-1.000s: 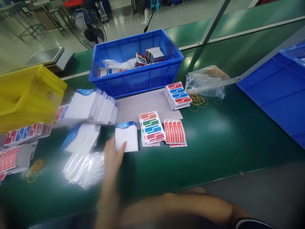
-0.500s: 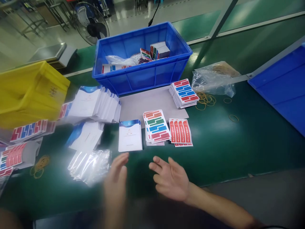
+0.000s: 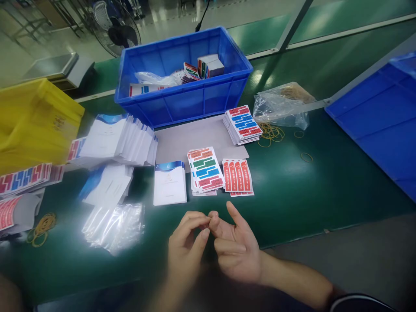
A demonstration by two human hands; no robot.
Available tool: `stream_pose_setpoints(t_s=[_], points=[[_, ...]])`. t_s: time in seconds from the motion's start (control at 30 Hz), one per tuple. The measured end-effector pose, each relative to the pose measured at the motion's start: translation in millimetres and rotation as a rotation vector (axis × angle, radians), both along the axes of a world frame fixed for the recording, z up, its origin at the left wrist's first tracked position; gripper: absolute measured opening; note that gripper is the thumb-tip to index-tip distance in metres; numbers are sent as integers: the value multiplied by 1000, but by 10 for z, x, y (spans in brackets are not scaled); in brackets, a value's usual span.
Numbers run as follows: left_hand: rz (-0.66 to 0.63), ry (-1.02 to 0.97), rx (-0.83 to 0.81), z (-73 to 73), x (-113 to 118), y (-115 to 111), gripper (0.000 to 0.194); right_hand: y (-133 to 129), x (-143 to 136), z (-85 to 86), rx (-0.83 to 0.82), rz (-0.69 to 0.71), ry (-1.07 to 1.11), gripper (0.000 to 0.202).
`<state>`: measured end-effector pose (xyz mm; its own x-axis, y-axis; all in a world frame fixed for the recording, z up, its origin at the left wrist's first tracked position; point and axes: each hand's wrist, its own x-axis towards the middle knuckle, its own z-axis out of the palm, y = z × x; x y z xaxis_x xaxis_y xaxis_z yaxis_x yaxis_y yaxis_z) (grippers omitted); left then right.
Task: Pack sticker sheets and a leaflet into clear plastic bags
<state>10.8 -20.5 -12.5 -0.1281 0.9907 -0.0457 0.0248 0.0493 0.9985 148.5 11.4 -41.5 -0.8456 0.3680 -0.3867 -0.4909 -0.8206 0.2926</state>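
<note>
My left hand (image 3: 188, 242) and my right hand (image 3: 238, 249) meet over the near part of the table, fingertips touching. The left fingers are bent, with the thumb apart from them; I see nothing held. The right palm is turned up, thumb stretched out and fingers half curled, with nothing visible in it. Just beyond them lie a small stack of white booklets with blue tops (image 3: 170, 184), a stack of sticker sheets with colored blocks (image 3: 206, 170) and some red label sheets (image 3: 238, 175). Clear plastic bags (image 3: 113, 227) lie to the left of my hands.
A blue crate (image 3: 183, 102) with printed sheets stands at the back, a yellow bin (image 3: 39, 121) at left, another blue bin (image 3: 380, 117) at right. Booklet piles (image 3: 107, 136), a banded sticker stack (image 3: 243, 125), rubber bands (image 3: 271, 133) and a bag of bands (image 3: 282, 104) surround the work area.
My left hand has moved right, and its fingertips now touch those of my right hand. The right fingers have curled somewhat. The view has shifted slightly; the stacks lie as before.
</note>
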Motion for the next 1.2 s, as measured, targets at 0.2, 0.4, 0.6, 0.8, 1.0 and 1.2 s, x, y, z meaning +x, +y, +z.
stream_pose_setpoints(t_s=[0.2,0.4,0.6,0.8,1.0,1.2], points=[[10,-1,9,-1,27,-10,14,20,16,17,-40,-24,161,55],[11,-1,2,15,45,1,14,18,8,-5,-24,-65,309,57],[17,-12,36,-3,28,-6,15,19,22,-8,-7,-87,349,53],[-19,-5,113,-46,-35,-25,20,11,17,-8,28,-123,420,42],[42,48,64,-32,-34,-34,12,-5,-9,7,36,-125,460,37],[-28,13,66,-43,-28,-44,12,-30,-39,-15,56,-128,483,41]])
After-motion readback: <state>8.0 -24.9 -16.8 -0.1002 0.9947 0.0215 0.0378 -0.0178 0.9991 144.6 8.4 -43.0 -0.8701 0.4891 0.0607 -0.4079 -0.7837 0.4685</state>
